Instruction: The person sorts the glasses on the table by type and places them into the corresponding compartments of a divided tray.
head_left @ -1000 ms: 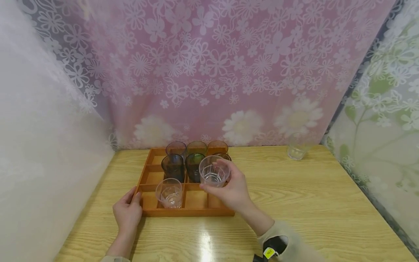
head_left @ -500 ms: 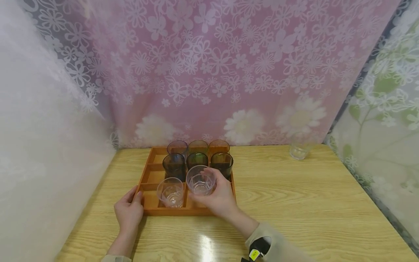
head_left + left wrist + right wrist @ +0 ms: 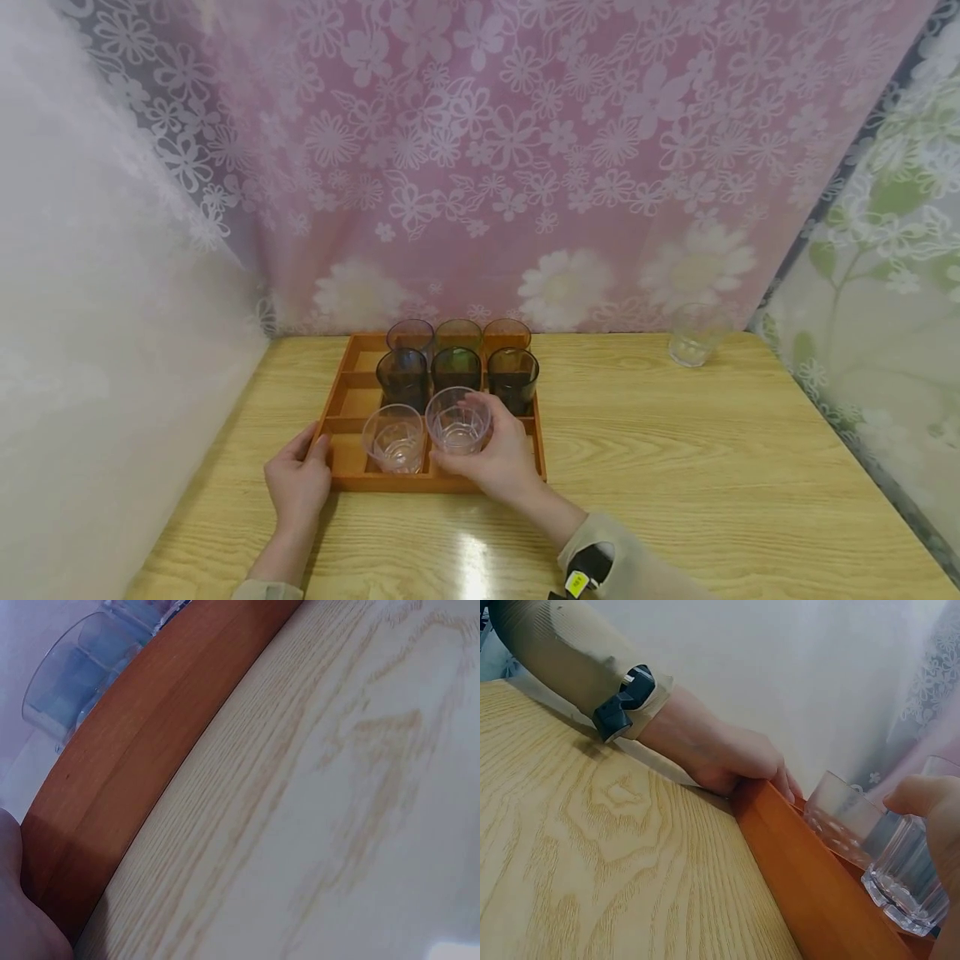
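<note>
A wooden divided tray lies on the table, and my left hand grips its near left corner, thumb over the wall. With thumb and fingers round its side, my right hand holds a clear glass upright over a front-row compartment. Immediately left of it, another clear glass stands in the front row. In the right wrist view, the base of the held glass shows close inside the tray's front wall. Behind stand dark glasses, bluish, green and brown.
The tray's back row has a purple-tinted glass, a greenish glass and an amber glass. One more clear glass stands at the table's far right. A pink flowered curtain hangs behind the wooden table.
My right hand has carried the clear glass leftward and down, from above the tray's right part to beside the front-row glass. The left hand stays on the tray corner.
</note>
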{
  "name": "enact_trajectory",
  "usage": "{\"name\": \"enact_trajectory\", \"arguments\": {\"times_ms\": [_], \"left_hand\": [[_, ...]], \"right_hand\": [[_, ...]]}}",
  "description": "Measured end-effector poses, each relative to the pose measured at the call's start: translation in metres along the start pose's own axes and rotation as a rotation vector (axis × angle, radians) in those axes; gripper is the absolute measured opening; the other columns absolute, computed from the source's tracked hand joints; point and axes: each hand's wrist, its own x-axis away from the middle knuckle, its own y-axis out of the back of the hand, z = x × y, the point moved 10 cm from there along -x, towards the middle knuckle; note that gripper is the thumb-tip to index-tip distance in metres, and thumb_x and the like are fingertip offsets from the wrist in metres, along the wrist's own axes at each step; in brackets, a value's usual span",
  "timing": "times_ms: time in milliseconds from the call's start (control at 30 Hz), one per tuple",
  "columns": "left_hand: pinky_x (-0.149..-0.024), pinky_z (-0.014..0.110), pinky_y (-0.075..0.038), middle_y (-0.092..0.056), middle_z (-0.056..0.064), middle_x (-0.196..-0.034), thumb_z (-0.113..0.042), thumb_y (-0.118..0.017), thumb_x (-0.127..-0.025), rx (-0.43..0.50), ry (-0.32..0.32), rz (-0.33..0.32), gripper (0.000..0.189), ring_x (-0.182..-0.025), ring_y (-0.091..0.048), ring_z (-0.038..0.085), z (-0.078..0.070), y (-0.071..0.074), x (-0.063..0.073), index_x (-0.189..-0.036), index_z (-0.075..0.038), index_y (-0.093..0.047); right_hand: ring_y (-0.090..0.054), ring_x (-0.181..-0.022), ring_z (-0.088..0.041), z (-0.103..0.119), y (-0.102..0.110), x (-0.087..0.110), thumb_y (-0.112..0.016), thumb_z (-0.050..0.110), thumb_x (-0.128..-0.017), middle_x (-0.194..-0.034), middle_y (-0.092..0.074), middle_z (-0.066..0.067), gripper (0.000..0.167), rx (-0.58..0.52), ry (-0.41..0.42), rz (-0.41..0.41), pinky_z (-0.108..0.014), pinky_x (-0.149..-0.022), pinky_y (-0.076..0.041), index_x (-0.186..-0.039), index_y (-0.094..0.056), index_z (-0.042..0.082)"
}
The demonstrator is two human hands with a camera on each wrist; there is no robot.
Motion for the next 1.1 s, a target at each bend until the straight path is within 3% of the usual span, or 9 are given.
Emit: {"name": "enact_trajectory", "arguments": {"times_ms": [467,733,1100], "left_hand": [[-0.079,0.004,-0.047,-0.069,0.025,-0.128,0.0,-0.067,-0.101,0.002,-0.011,0.005,0.032,-0.123,-0.063,0.035,-0.0007,-0.0019,0.0011,-0.132,0.007,-0.07],[-0.08,0.004,-0.047,-0.07,0.023,-0.128,-0.001,-0.068,-0.1,-0.011,-0.025,-0.007,0.031,-0.122,-0.064,0.034,0.0003,-0.0015,-0.0007,-0.131,0.006,-0.071],[-0.078,0.003,-0.047,-0.069,0.023,-0.129,-0.001,-0.068,-0.101,-0.005,-0.014,-0.007,0.032,-0.123,-0.064,0.034,0.0003,-0.0006,0.0003,-0.132,0.006,-0.071]], "right_hand": [[-0.066,-0.116,-0.019,-0.0069,-0.0066,0.0028,-0.102,0.037,-0.069,-0.128,-0.07,-0.002,0.087,0.068,-0.005,0.059,-0.042,-0.097,-0.057,-0.14,-0.059,0.01],[-0.065,-0.118,-0.019,-0.0086,-0.0046,0.0045,-0.103,0.033,-0.066,-0.129,-0.07,-0.002,0.092,0.119,-0.001,0.095,-0.041,-0.099,-0.056,-0.142,-0.057,0.009],[-0.063,-0.12,-0.025,-0.008,-0.0043,0.0066,-0.103,0.031,-0.066,-0.13,-0.069,-0.006,0.096,0.177,-0.008,0.103,-0.05,-0.102,-0.053,-0.146,-0.055,0.007]]}}
